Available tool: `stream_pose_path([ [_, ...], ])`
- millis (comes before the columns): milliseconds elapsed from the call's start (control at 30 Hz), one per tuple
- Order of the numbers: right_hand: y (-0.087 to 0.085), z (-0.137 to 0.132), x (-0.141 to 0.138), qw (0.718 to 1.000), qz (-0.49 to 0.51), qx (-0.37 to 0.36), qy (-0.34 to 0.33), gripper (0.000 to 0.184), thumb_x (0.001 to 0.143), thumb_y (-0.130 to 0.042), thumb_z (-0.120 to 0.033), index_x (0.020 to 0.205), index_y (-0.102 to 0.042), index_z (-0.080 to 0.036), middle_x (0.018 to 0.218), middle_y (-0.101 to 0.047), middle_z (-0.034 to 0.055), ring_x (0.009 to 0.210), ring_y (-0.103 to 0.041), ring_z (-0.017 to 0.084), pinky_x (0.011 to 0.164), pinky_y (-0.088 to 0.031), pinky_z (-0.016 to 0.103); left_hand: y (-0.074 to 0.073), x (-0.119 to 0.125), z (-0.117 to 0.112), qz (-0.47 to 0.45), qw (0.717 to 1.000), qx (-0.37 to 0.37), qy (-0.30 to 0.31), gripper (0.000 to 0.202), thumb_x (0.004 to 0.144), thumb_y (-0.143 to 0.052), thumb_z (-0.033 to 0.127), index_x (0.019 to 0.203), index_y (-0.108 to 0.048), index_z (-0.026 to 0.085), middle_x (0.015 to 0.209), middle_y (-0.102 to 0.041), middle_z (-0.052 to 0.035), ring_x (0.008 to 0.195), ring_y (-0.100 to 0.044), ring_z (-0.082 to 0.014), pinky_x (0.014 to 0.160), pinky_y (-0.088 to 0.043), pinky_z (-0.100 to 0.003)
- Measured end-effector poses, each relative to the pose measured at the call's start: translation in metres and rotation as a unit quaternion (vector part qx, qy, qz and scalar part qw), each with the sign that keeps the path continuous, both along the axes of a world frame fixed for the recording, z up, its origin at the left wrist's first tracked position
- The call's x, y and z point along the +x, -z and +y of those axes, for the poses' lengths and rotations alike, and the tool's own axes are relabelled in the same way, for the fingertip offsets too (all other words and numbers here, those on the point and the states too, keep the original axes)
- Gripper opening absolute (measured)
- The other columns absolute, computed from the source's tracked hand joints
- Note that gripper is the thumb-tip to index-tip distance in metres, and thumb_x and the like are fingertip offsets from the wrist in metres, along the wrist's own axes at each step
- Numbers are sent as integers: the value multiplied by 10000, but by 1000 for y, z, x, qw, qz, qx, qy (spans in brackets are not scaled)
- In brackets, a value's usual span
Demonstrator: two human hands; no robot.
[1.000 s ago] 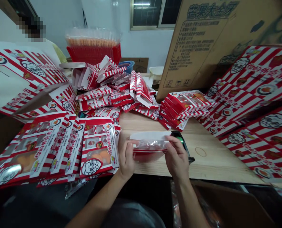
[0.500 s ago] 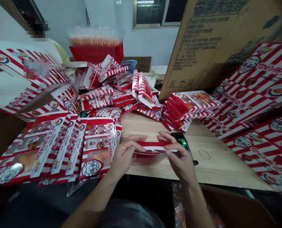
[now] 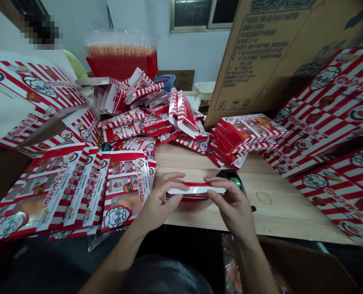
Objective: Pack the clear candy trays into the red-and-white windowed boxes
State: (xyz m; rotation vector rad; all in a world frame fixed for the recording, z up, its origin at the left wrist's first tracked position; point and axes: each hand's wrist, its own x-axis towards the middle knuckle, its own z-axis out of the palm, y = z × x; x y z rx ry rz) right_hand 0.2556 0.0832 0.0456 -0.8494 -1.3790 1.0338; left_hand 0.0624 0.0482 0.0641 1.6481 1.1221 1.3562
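Both my hands hold one small red and white packet just above the near edge of the wooden table. My left hand pinches its left end, thumb on top. My right hand pinches its right end, fingers folded over the white top flap. A black tape dispenser with a green roll sits right behind my right hand. A row of finished red-striped packs lies overlapped to the left of my left hand.
A loose heap of striped packets fills the table's middle back, with a neat stack to the right. Large striped cartons line the right side and a brown cardboard box stands behind. A red basket sits at the back.
The packet's clear flap has been folded down flat over its red top. Both hands shifted slightly up and closed tighter on its ends.
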Motion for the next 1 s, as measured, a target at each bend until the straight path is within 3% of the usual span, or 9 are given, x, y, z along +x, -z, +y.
stream_pose_path([
  [100, 2, 1, 2, 999, 21, 6, -38, 53, 788, -662, -216, 829, -667, -249, 979, -696, 29, 1021, -619, 193, 968, -429, 431, -1, -3, -3, 10, 999, -51, -16, 229, 829, -591, 211, 1057, -615, 223, 1161, -628, -73, 1122, -557, -207, 968, -437, -360],
  [200, 5, 4, 6, 997, 38, 2, -70, 50, 796, -656, -211, 818, -671, -254, 979, -695, 23, 1053, -609, 196, 980, -419, 443, 0, -4, -2, -12, 996, -70, -46, 143, 863, -561, 227, 985, -633, 205, 1055, -682, -56, 1031, -611, -172, 926, -467, -304],
  [400, 2, 10, 14, 994, -6, 15, -110, 11, 777, -678, -242, 766, -679, -244, 1030, -700, 47, 1047, -623, 218, 937, -459, 451, 3, -10, -4, 96, 993, 69, -20, 229, 885, -530, 161, 1052, -665, 240, 1141, -658, -65, 1053, -610, -173, 913, -494, -330],
  [567, -7, 5, 12, 984, -137, 97, -66, 100, 751, -703, -233, 848, -699, -256, 1076, -679, 64, 1047, -615, 223, 993, -403, 478, 6, -12, -7, 161, 969, 183, -33, 295, 876, -530, 106, 1111, -643, 243, 1106, -688, -59, 1050, -624, -164, 922, -503, -327],
  [700, -6, 5, 8, 975, -157, 146, -60, 165, 773, -679, -193, 903, -714, -289, 1057, -667, 58, 985, -626, 200, 857, -504, 390, 11, -6, -6, 193, 956, 211, -68, 243, 853, -578, 139, 1067, -644, 232, 1101, -690, -65, 1049, -620, -185, 928, -499, -362],
  [800, -4, 4, 8, 964, -187, 179, -54, 196, 763, -687, -174, 905, -725, -303, 1109, -660, 61, 1032, -600, 213, 878, -479, 403, 16, -1, -6, 173, 961, 197, -86, 172, 843, -596, 153, 996, -640, 218, 1076, -687, -77, 996, -637, -184, 869, -524, -350],
  [933, 11, 6, 24, 984, -132, 90, -76, 178, 847, -579, -261, 954, -717, -296, 1267, -585, 73, 1102, -580, 237, 910, -455, 445, 21, 3, -5, 139, 970, 169, -101, 139, 840, -590, 121, 939, -632, 209, 1058, -681, -71, 974, -642, -169, 842, -523, -311],
  [1000, 27, 9, 46, 996, -83, 34, 26, 218, 866, -523, -344, 956, -705, -264, 1203, -624, 87, 1057, -605, 239, 909, -451, 465, 23, 4, -4, 132, 971, 168, -109, 151, 840, -585, 108, 946, -626, 208, 1067, -675, -70, 987, -634, -166, 856, -513, -305],
])
